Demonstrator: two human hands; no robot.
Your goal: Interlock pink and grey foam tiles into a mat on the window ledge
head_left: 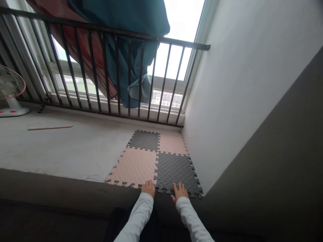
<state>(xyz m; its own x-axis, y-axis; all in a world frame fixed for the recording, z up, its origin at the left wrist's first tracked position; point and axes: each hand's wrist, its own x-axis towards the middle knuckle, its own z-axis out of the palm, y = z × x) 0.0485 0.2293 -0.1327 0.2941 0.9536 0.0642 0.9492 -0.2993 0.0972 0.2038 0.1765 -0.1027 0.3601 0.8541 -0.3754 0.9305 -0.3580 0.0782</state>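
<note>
Four interlocking foam mat tiles lie joined in a square on a raised concrete ledge: a pink tile [135,166] near left, a dark grey tile [175,173] near right, a grey tile [145,140] far left and a pink tile [173,144] far right. My left hand [148,188] rests on the near edge at the seam between the pink and grey tiles, fingers curled over the edge. Flat on the near grey tile lies my right hand [180,191], with its fingers spread. Both arms wear white sleeves.
A black metal railing [118,74] stands before the window at the back of the ledge, with teal and red cloth [131,40] hung over it. A white wall [239,84] borders the mats on the right. A fan [10,90] stands far left; a thin stick [50,127] lies on the ledge.
</note>
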